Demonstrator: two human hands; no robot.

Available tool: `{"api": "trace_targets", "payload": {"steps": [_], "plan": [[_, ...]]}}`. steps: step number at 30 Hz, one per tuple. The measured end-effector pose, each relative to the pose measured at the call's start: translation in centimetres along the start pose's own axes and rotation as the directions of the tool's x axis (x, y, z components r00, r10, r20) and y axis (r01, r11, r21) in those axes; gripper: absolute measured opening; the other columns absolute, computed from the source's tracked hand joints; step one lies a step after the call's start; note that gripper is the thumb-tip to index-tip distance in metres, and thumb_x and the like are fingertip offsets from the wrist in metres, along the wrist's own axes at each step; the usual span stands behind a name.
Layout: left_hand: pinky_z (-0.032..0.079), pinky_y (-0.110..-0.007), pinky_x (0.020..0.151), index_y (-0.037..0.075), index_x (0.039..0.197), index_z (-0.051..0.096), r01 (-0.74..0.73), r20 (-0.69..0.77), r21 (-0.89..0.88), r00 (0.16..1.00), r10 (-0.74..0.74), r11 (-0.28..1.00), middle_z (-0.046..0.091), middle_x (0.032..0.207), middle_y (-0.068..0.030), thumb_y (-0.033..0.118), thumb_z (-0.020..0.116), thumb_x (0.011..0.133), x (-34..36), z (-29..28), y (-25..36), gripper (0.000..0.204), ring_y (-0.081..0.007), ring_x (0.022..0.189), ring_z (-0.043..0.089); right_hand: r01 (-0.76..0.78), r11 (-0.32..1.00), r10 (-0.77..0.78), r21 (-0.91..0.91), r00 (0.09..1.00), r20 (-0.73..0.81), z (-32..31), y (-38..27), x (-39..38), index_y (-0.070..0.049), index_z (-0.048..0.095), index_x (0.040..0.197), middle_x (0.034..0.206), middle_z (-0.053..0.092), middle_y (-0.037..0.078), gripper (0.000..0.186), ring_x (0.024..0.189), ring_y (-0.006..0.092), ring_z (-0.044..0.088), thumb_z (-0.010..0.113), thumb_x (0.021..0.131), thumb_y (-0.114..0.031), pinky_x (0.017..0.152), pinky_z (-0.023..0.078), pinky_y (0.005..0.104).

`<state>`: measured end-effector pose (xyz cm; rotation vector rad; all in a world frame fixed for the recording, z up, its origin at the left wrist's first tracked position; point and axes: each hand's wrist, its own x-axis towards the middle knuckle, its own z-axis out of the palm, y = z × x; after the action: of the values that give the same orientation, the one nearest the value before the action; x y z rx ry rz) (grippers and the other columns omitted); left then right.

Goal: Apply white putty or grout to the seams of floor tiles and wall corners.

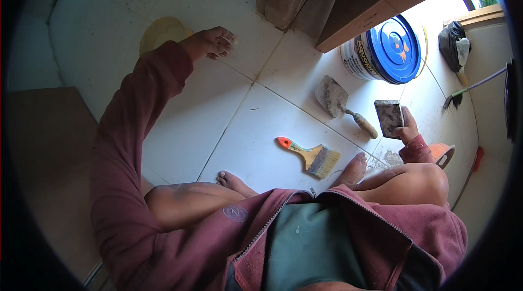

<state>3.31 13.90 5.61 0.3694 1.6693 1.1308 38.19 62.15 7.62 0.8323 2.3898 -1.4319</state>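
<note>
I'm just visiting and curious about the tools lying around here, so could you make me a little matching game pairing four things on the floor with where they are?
Things:
1. paintbrush
2. trowel
3. bucket
4. scraper

Places:
A. on its side by the wooden door frame
B. held in the right hand
C. on the tile just ahead of the bare feet
D. on the tile between bucket and paintbrush

Pairs: 1-C, 2-D, 3-A, 4-B

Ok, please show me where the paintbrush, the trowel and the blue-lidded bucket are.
paintbrush (309, 155), head view, on its wooden handle
trowel (332, 96), head view, on its grey blade
blue-lidded bucket (393, 48), head view, on the middle of the lid
</note>
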Motion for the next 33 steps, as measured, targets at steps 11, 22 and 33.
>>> {"api": "trace_targets", "payload": {"steps": [11, 22, 33], "plan": [[0.037, -0.043, 0.090, 0.012, 0.116, 0.052, 0.031, -0.791, 0.529, 0.380, 0.479, 0.848, 0.051, 0.115, -0.0132, 0.011, 0.062, 0.071, 17.9, 13.2, -7.3, 0.047, -0.0308, 0.109, 0.046, 0.037, 0.999, -0.036, -0.008, 0.996, 0.084, 1.7, 2.0, -1.4, -0.003, 0.047, 0.103, 0.087, 0.056, 0.006, 0.056, 0.084, 0.0152, 0.053, 0.069, 0.052, 0.006, 0.079, 0.043, 0.0272], [0.035, -0.045, 0.088, 0.017, 0.115, 0.053, 0.146, -0.758, 0.605, 0.406, 0.510, 0.783, 0.045, 0.119, -0.0099, 0.013, 0.058, 0.075, 18.1, 13.9, -6.1, 0.041, -0.0301, 0.109, 0.042, 0.036, 0.994, -0.038, -0.104, 0.999, -0.010, -0.2, 7.1, -3.5, -0.004, 0.046, 0.101, 0.079, 0.055, 0.007, 0.054, 0.074, 0.0148, 0.052, 0.068, 0.052, 0.003, 0.072, 0.044, 0.0272], [0.033, -0.045, 0.090, 0.017, 0.111, 0.056, 0.282, -0.820, 0.532, 0.409, 0.401, 0.799, 0.041, 0.124, -0.0077, 0.013, 0.057, 0.076, 18.8, 15.5, -5.2, 0.035, -0.0301, 0.114, 0.037, 0.044, 0.977, -0.050, -0.209, 0.999, -0.021, -0.2, 6.2, -4.1, -0.003, 0.046, 0.101, 0.078, 0.053, 0.007, 0.054, 0.071, 0.0142, 0.050, 0.067, 0.052, 0.001, 0.069, 0.043, 0.0258]]}}
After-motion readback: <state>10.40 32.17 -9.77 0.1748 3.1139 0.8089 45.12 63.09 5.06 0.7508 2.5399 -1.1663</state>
